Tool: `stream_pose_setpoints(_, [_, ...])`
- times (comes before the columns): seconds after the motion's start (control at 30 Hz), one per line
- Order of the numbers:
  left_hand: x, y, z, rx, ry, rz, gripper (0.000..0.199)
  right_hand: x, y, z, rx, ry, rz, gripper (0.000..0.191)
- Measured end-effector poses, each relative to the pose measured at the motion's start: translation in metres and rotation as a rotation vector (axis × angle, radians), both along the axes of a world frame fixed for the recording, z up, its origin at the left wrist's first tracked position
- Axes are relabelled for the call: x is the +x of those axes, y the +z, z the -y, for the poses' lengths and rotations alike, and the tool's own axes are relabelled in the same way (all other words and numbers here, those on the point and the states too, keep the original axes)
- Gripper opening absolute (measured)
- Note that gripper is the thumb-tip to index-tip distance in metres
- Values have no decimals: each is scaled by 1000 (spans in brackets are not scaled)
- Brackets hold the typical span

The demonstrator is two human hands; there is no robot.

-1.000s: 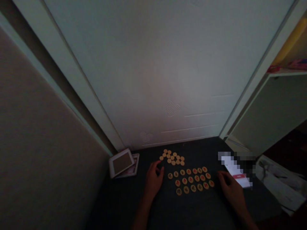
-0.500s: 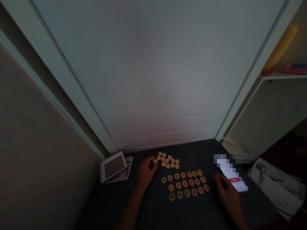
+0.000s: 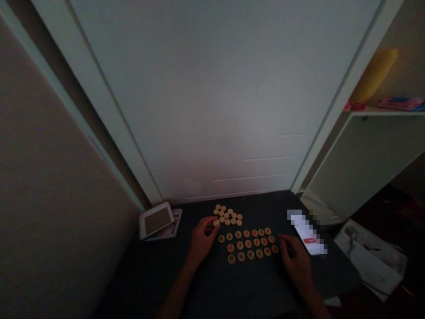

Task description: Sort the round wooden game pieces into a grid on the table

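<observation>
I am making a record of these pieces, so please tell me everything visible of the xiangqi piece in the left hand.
The xiangqi piece is a small, round, flat disc, pale tan and wood-like, with no character visible on the face shown. Thumb and finger of the left hand pinch it at the edge. It is at the near left of the group of blank-faced pieces. Whether it touches the dark table cannot be told.
</observation>
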State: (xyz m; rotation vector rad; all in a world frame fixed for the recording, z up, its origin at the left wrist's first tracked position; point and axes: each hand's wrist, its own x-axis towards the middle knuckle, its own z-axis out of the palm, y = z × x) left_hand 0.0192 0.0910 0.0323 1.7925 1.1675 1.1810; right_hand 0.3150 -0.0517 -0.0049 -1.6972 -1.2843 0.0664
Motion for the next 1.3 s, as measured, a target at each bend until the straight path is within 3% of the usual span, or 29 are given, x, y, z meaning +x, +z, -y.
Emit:
stream_pose_setpoints(0.23, [7, -7, 94, -326, -85, 167, 45, -97, 25, 5, 139, 367, 12, 24])
stream_pose_setpoints(0.37, [5, -14, 121, -410, -92, 231, 48, -134, 25, 8, 134, 487, -42, 29])
stream_pose_setpoints(0.57, [-1, -13, 122, -436, -160, 214, 45, -146, 14, 12, 128, 611, -116, 35])
stream_pose_setpoints(0.87, [0, -25, 127, -361, -68, 44, 39, -147, 17, 12, 49, 567, -177, 15])
stream_pose_setpoints(1.03, [3, -20, 129, -334, -75, 70, 36, -149, 15, 12, 31, 482, -237, 18])
stream_pose_setpoints(1.3, [6, -15, 133, -338, -47, 159, 34, -145, 11, 12, -31, 458, -299, 24])
